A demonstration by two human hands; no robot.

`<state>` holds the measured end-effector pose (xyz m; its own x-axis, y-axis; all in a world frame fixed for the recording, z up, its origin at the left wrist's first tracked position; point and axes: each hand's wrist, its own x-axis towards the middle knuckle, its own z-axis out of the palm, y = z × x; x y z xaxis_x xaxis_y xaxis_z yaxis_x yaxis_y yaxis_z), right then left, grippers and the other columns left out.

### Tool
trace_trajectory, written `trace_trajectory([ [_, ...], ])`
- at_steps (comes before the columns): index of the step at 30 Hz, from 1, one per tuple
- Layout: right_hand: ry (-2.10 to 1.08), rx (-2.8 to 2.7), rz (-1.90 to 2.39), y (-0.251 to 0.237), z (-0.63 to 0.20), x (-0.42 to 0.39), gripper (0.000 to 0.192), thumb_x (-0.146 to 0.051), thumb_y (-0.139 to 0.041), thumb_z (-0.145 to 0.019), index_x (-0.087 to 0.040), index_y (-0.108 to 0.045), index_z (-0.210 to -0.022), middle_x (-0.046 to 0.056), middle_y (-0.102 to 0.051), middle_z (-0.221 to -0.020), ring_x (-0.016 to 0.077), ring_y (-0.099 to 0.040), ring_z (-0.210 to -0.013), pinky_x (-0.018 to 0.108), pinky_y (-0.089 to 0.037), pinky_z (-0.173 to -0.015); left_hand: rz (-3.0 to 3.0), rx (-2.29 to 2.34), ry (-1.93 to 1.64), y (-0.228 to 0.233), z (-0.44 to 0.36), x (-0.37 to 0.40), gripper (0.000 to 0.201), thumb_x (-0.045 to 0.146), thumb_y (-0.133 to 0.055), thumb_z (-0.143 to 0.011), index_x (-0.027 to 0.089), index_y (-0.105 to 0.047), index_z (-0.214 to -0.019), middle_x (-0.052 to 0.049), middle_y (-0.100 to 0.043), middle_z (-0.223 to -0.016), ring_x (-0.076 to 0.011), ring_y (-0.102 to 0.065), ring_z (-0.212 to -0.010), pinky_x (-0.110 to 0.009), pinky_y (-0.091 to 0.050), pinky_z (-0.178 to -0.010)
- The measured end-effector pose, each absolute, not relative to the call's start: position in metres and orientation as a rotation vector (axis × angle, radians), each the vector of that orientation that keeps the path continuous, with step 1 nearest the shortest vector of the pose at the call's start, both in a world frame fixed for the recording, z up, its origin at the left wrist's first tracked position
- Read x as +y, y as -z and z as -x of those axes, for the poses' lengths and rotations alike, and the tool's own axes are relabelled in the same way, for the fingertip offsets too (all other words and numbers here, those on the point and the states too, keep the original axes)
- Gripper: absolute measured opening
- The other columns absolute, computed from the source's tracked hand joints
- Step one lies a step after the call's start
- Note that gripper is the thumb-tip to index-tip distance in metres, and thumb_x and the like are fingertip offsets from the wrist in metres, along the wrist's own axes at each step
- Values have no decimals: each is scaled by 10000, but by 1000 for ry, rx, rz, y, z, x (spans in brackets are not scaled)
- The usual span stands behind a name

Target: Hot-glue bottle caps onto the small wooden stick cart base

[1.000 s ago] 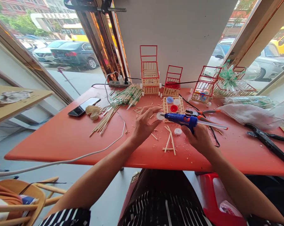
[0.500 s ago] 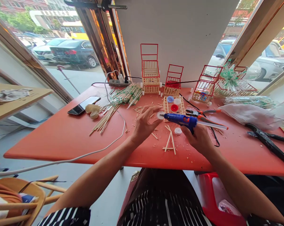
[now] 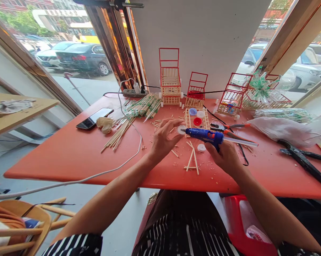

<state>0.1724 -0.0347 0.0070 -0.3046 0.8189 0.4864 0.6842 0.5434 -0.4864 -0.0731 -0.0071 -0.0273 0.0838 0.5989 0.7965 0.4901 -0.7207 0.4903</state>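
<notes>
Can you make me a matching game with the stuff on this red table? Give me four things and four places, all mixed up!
Things:
1. glue gun
2. white cap
3. phone
4. red cap

Places:
A. lying on a small stick grid
B. held in the right hand
C. at the table's left side, near a crumpled paper
D. pinched in the left hand, at the gun's tip

Pairs: 1-B, 2-D, 3-C, 4-A

red table (image 3: pixel 70 153) bears phone (image 3: pixel 94 118), sticks (image 3: pixel 120 133), pliers (image 3: pixel 304 161).
</notes>
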Motion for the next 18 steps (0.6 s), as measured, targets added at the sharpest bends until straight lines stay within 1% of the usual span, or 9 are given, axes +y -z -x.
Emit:
trace_trajectory([
  [7,-200,-2048,1210,-7,-174,-33,507,-587,-500,-969,-275,-317,-614,-49,-311,-478,114,-276,-453,312,-178,-492,-2240,1121,-1753,27,74,-7,368,210,-830,-898,217,-708,-1245,-75,-780,-1221,-222,-717,-1198,-375,-581,-1078],
  [13,-250,-2082,1202,-4,-174,-33,463,-577,-502,-961,-268,-381,-639,-37,-352,-506,124,-292,-481,316,-207,-510,-2245,1139,-1733,27,74,-7,335,267,-821,-920,219,-715,-1234,-79,-780,-1216,-224,-719,-1198,-376,-583,-1072],
  [18,-231,-2072,1232,-5,-174,-32,478,-588,-507,-965,-271,-387,-627,-36,-332,-498,133,-293,-470,322,-207,-508,-2268,1125,-1728,27,74,-6,345,256,-822,-917,225,-715,-1243,-76,-782,-1223,-223,-715,-1201,-386,-586,-1075],
])
